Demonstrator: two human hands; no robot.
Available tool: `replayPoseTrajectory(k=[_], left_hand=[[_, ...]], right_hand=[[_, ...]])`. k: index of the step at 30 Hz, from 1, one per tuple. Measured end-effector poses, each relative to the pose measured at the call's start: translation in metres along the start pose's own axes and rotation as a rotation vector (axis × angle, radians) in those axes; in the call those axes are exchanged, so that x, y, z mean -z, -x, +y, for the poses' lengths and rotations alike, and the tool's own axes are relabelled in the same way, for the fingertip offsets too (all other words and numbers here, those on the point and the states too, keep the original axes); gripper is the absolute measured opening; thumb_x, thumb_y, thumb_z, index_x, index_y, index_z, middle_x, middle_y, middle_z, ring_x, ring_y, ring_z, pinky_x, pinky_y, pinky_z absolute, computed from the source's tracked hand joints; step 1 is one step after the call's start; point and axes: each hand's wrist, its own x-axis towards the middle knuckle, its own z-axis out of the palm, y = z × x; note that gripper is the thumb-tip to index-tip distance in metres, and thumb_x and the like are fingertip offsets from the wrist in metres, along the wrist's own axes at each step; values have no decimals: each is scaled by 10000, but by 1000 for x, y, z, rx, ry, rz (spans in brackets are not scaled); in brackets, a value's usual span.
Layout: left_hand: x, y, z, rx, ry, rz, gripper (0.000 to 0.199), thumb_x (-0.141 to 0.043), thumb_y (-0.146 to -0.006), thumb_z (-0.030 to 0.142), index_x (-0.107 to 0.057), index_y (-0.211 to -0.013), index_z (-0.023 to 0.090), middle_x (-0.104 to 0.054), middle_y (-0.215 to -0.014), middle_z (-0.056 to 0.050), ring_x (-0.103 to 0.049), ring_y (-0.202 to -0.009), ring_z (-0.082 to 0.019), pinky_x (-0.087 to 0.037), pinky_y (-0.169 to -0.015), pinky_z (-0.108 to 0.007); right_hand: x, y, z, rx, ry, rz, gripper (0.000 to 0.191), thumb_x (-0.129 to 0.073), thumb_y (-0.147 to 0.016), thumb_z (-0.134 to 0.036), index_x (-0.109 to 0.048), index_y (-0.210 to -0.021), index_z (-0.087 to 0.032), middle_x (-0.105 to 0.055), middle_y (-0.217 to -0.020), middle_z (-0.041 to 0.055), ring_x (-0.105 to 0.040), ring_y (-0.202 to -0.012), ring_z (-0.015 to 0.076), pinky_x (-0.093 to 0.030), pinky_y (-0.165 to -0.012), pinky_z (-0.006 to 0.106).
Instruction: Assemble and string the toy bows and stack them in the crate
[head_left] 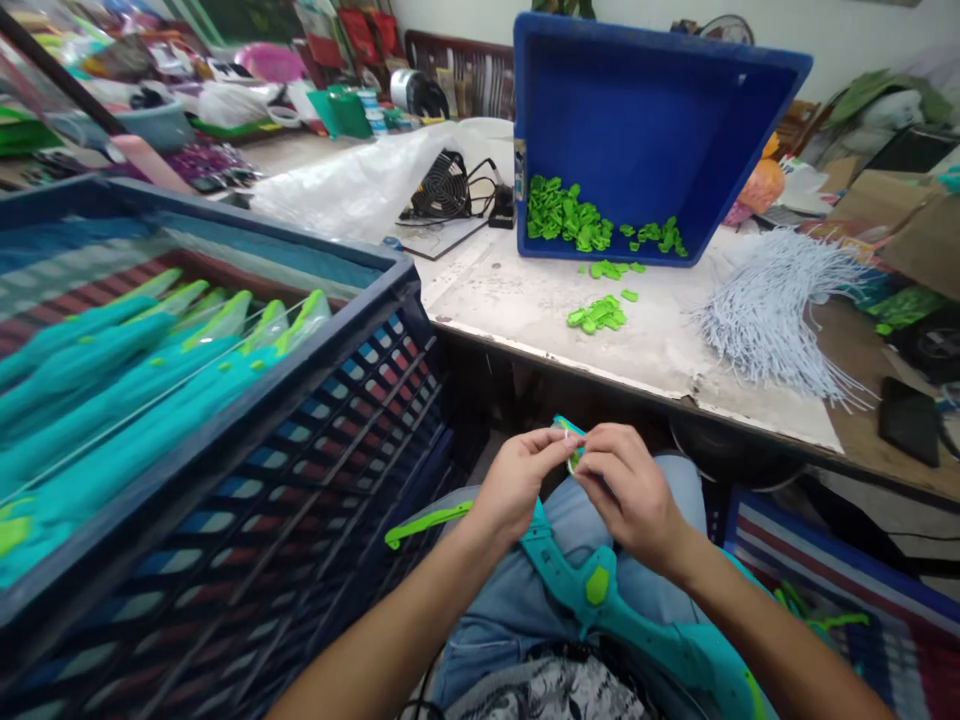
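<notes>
A teal plastic piece shaped like a toy bow [619, 610], with green parts, lies across my lap. My left hand [517, 480] and my right hand [634, 490] meet over its upper end, fingertips nearly touching. Both hands pinch a thin white string [571, 462] there; the fingers partly hide it. A green strip [427, 522] sticks out to the left beneath my left wrist.
A dark blue crate [300, 470] at left holds several teal pieces [135, 400]. On the worktable [510, 320] are a tipped blue bin [630, 130], small green parts [598, 315], a bundle of white strings [780, 310] and a black phone [909, 422].
</notes>
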Motion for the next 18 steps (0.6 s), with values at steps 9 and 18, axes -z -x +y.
replayPoseTrajectory(k=[9, 18], left_hand=[[-3, 16, 8, -211, -226, 208, 184, -662, -753, 329, -661, -780, 147, -618, -591, 3, -523, -524, -95, -381, -482, -192], [-1, 5, 6, 35, 112, 100, 337, -821, -544, 372, -669, -687, 107, -591, -496, 1, -521, -439, -86, -411, -400, -175]], right_hand=[[-24, 6, 19, -288, -164, 168, 97, -532, -889, -145, -581, -828, -202, -553, -844, 26, -555, -785, 151, -473, -669, 275], [-31, -3, 15, -332, -265, 204, 155, -534, -879, -154, -676, -854, -212, -604, -857, 26, -598, -800, 145, -507, -699, 267]])
